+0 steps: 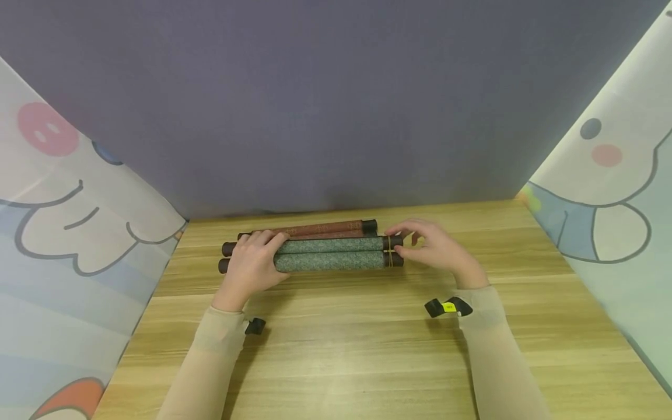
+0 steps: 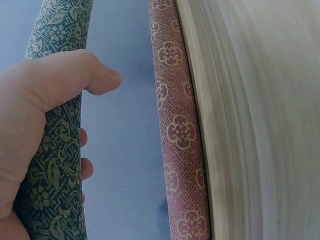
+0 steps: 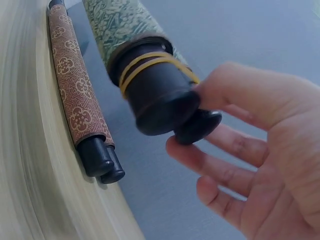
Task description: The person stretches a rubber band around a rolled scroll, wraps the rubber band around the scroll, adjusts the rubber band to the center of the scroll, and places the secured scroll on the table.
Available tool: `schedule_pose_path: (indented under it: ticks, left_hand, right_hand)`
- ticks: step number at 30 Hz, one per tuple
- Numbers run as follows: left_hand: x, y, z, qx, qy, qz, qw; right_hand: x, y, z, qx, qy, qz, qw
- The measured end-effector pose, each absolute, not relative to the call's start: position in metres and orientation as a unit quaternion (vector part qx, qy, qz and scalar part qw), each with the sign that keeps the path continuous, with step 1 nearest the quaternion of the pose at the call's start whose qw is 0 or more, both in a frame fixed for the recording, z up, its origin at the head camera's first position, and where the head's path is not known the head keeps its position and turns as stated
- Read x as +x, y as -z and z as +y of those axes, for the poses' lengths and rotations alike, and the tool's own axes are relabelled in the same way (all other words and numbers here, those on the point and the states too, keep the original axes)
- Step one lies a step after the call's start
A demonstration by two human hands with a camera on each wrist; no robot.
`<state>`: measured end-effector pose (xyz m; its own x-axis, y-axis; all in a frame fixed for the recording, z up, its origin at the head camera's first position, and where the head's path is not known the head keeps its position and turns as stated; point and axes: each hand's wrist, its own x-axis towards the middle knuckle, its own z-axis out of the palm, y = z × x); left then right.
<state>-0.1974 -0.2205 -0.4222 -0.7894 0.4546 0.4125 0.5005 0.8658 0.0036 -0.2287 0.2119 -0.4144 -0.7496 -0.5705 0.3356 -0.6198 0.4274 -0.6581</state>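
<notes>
Two green patterned scrolls (image 1: 331, 261) with dark end knobs lie side by side, raised off the table in the wrist views. My left hand (image 1: 254, 261) grips them near their left end; its thumb (image 2: 102, 80) lies across the green cloth. A yellow rubber band (image 3: 145, 65) is looped round the right-end knobs. My right hand (image 1: 433, 245) holds the far scroll's knob (image 3: 200, 127) at that end, thumb on the near side beside the band, fingers curled behind. Whether its fingertips also pinch the band is hidden. Behind lie two red patterned scrolls (image 1: 315, 229) with black knobs.
The wooden table (image 1: 341, 350) meets a grey-blue wall panel (image 1: 336, 116) just behind the red scrolls. Cartoon-printed sheets (image 1: 68, 175) stand along both sides. Each sleeve carries a small black strapped device, such as the right one (image 1: 448, 307).
</notes>
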Motion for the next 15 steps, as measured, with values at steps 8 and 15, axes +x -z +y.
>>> schedule_pose_path:
  ticks: [8, 15]
  left_hand:
    - [-0.1972, 0.4219, -0.2191, -0.252, 0.048, -0.946, 0.197]
    - [-0.1982, 0.4230, -0.2166, -0.259, 0.059, -0.949, 0.170]
  right_hand:
    - [-0.2311, 0.4165, 0.2086, 0.335, -0.398, -0.854, 0.018]
    - [-0.2299, 0.4173, 0.2039, 0.322, -0.364, -0.874, 0.028]
